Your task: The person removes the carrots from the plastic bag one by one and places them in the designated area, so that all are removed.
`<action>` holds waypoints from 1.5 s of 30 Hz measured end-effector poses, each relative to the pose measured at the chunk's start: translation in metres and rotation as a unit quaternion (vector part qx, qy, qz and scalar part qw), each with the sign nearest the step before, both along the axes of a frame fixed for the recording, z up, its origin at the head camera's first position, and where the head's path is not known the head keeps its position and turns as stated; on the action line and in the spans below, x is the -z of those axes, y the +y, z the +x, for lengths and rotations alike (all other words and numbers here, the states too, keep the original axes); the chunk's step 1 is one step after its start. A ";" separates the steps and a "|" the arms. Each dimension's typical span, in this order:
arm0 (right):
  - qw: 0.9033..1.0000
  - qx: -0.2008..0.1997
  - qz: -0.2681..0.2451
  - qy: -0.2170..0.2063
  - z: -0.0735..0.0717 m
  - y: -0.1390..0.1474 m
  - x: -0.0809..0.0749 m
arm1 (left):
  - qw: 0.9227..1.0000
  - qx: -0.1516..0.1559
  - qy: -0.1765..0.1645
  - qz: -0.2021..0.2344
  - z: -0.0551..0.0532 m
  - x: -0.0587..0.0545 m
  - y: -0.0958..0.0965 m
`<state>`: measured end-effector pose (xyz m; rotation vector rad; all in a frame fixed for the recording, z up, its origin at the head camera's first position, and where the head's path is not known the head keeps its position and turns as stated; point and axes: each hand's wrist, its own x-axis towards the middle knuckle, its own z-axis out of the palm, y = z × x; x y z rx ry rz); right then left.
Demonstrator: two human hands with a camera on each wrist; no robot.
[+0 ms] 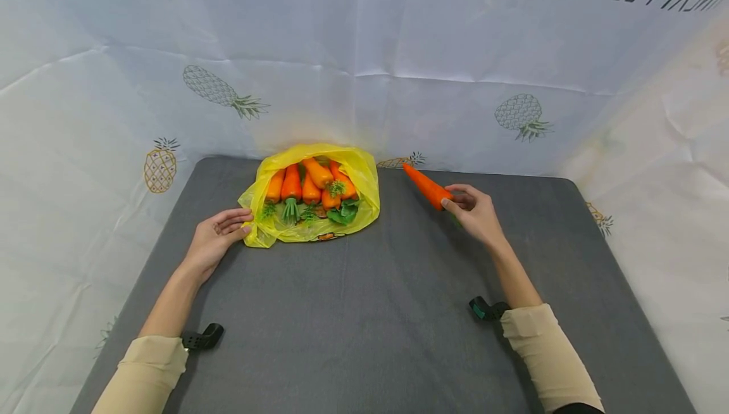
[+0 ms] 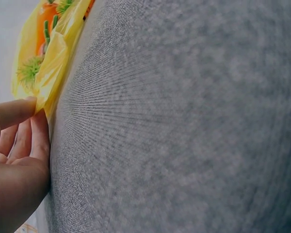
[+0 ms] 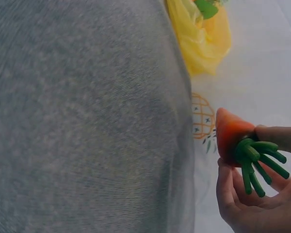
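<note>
A yellow plastic bag point(image 1: 370, 195) lies on the grey table, its mouth facing me and several orange carrots point(image 1: 291, 183) with green tops inside. My left hand point(image 1: 213, 237) pinches the bag's left edge between thumb and fingers, as the left wrist view shows up close. To the right of the bag, my right hand point(image 1: 475, 211) grips a single orange carrot point(image 1: 426, 185) by its thick end, the tip pointing up and left. Its short green stalks point(image 3: 254, 155) stick out toward the camera in the right wrist view.
A grey cloth covers the table point(image 1: 353, 319). Behind and beside it hangs a white sheet point(image 1: 433, 40) printed with pineapples and lettering. Dark straps with small devices point(image 1: 204, 337) sit at both wrists, below rolled beige sleeves point(image 1: 549, 354).
</note>
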<state>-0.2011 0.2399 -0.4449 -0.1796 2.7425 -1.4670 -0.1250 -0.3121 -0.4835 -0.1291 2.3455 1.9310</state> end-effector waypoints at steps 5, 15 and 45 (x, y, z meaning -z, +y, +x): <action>1.000 0.007 0.003 -0.005 -0.004 0.001 0.009 | 1.000 0.002 0.001 -0.010 0.000 0.000 0.000; 0.999 0.019 0.036 -0.017 -0.008 -0.008 0.017 | 1.000 0.003 0.009 -0.018 0.001 0.001 0.001; 0.994 -0.015 0.104 -0.013 -0.011 -0.041 0.014 | 1.000 0.000 -0.007 -0.020 -0.001 0.002 0.000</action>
